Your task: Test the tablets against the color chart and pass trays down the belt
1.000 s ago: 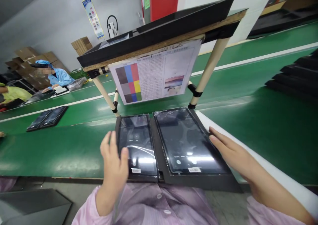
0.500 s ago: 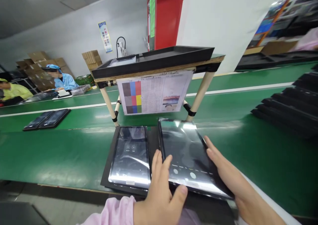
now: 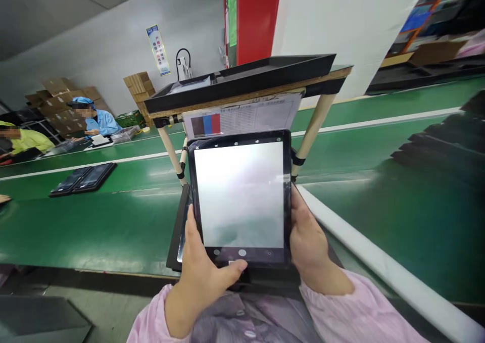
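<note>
A black-framed tablet [image 3: 242, 196] is held up in front of me, its bright screen showing a camera view with shutter buttons along the bottom. My left hand [image 3: 206, 262] grips its lower left side, the thumb lying near the bottom edge. Around the right edge my right hand [image 3: 308, 232] is closed, with its fingers partly hidden behind the tablet. Beneath and to the left, a second tablet [image 3: 183, 237] lies in a black tray [image 3: 175, 244], mostly covered by the raised one. A printed colour chart [image 3: 242, 115] hangs behind the tablet's top edge.
A small stand with pale pipe legs [image 3: 315, 126] carries a black tray [image 3: 246, 80]. More tablets [image 3: 83, 179] lie left on the green bench [image 3: 94, 227]. Stacked black trays [image 3: 439, 146] stand at right, near a white bar [image 3: 390, 262]. Two co-workers [image 3: 96, 120] sit far left.
The right tablet has been lifted off the tray and tilted up towards the chart. Both hands now grip its sides, and its screen has turned from dark to bright.
</note>
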`<state>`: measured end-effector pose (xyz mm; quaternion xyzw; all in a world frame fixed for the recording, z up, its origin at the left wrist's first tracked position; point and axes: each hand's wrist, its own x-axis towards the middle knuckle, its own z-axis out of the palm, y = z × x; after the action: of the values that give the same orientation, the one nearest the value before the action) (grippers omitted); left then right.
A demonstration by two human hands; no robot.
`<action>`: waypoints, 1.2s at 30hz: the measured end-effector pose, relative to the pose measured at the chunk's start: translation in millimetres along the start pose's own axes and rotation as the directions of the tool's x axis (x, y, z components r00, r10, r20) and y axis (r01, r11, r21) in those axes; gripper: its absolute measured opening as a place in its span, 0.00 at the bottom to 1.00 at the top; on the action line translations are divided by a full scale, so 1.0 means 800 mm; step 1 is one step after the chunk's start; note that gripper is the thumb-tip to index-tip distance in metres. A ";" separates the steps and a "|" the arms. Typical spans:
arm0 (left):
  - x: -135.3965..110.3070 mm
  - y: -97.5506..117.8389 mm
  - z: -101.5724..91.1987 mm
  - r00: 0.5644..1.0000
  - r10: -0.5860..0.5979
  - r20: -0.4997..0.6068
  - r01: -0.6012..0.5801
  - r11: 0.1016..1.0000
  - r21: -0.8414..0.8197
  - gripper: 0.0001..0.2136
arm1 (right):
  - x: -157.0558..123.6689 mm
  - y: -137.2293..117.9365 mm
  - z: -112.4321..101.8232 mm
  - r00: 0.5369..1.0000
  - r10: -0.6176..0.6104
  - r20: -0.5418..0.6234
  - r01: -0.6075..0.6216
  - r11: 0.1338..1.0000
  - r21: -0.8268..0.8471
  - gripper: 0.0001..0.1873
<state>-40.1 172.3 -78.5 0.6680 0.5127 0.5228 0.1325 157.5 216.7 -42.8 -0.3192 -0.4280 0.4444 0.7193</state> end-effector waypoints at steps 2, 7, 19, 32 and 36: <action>0.000 -0.007 0.004 1.000 -0.008 -0.019 0.009 0.997 0.078 0.61 | 0.004 0.011 0.002 0.993 0.115 0.034 -0.115 0.993 0.018 0.29; 0.002 -0.019 0.011 0.999 0.029 -0.046 -0.021 0.985 0.170 0.62 | 0.011 0.027 0.003 0.953 0.295 0.073 -0.294 0.955 -0.026 0.35; -0.004 -0.025 0.030 0.990 0.026 -0.138 0.009 0.969 0.247 0.63 | 0.018 0.028 0.002 0.944 0.285 0.166 -0.272 0.958 -0.095 0.39; -0.004 -0.045 0.012 0.985 -0.051 -0.166 -0.009 0.940 -0.341 0.42 | 0.005 0.032 -0.010 0.922 0.323 0.214 -0.304 0.945 -0.120 0.44; 0.008 -0.045 -0.002 0.876 -0.482 -0.003 0.291 0.535 -0.793 0.29 | -0.011 0.005 -0.002 0.949 0.129 0.288 -0.077 0.980 -0.183 0.42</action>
<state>-61.2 192.7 -100.1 0.3518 0.3853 0.7184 0.4600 155.5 210.3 -49.8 -0.3304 -0.5505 0.4865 0.5925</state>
